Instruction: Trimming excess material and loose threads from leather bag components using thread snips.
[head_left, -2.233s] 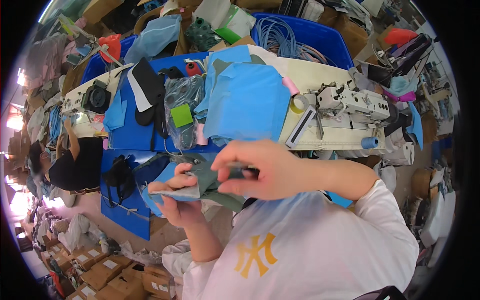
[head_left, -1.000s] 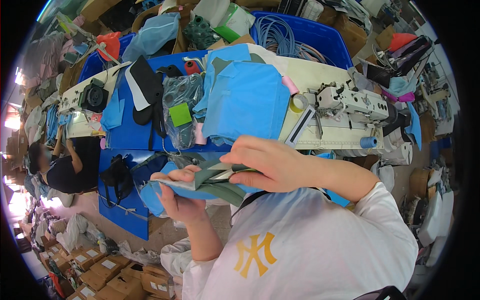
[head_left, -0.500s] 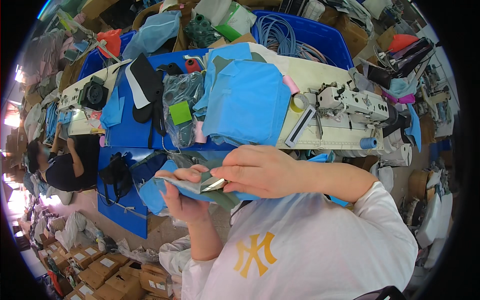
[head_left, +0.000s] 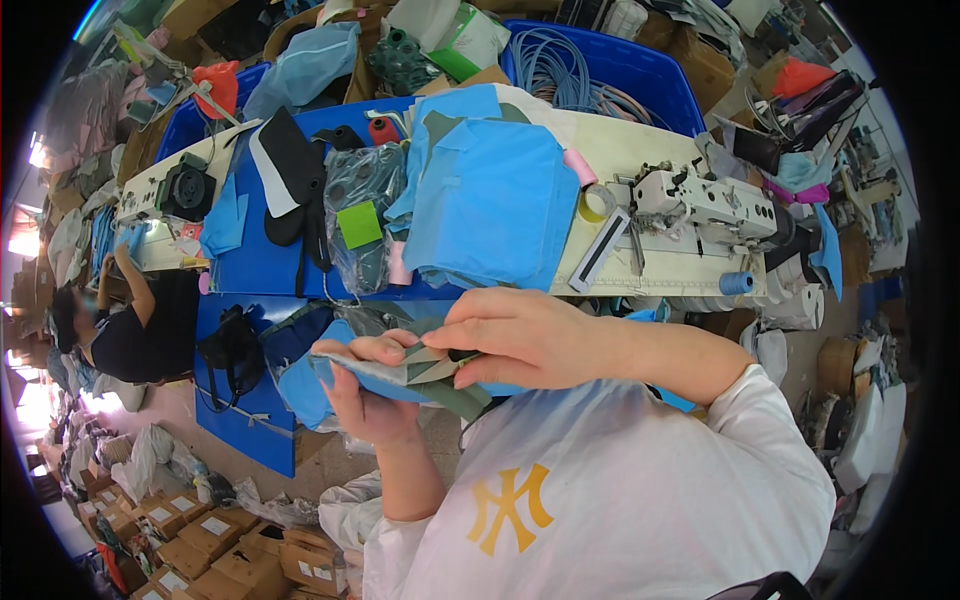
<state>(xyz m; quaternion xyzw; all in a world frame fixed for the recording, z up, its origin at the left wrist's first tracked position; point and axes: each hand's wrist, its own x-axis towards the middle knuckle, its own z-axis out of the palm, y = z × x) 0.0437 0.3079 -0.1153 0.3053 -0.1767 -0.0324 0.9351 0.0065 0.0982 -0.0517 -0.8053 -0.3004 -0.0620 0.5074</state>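
Note:
In front of my chest, my left hand (head_left: 372, 392) is closed on a folded piece of blue and grey-green fabric (head_left: 455, 398), thumb below and fingers above. My right hand (head_left: 525, 340) reaches in from the right, and its fingertips pinch the grey-green edge of the same piece. Something small and dark shows between the right fingers; it is too covered to name. Grey-green strips hang below the right fingers. More blue cloth (head_left: 303, 392) hangs beside my left hand.
Blue fabric sheets (head_left: 490, 205) are stacked on the table ahead. A sewing machine (head_left: 710, 205) stands at the right, near a tape roll (head_left: 597, 203) and blue thread spool (head_left: 737, 284). A plastic-wrapped bundle (head_left: 365, 220) lies left of the stack. Another person (head_left: 135, 320) sits far left.
My right fingers have shifted slightly on the fabric edge and spread a little. The shiny metal blade that showed by them is no longer plainly visible. The other person's arms have risen.

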